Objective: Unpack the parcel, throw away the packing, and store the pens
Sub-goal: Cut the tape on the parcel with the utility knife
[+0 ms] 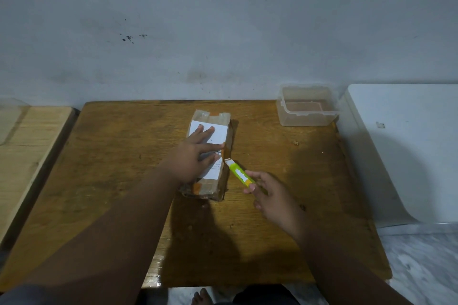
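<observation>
- The parcel (213, 116), a brown cardboard box bound with clear and orange tape, lies flat near the middle of the wooden surface (111, 181), with its long side running away from the person.
- A white label (221, 134) covers most of the parcel's top face.
- The left grip (195, 155) lies palm down on the parcel. Its fingers are straight and spread over the label, pressing rather than clasping.
- The right grip (272, 197) is curled round the rear end of a green and yellow cutter (238, 173), pinching it between thumb and fingers.
- The cutter slants up and left from that grip, and its tip sits at the parcel's right edge, just beside the left grip's fingertips. Whether the blade is into the tape cannot be told.
- A clear plastic container (307, 119) stands open at the far right corner of the surface, well apart from the parcel.
- A lighter wooden board (32, 146) adjoins the surface on the left.
- A white box-shaped thing (409, 146) stands to the right of the surface, on a marbled floor (421, 267).
- A stained grey wall (223, 20) rises behind the surface.
- A bare foot (202, 297) shows below the near edge of the surface.
</observation>
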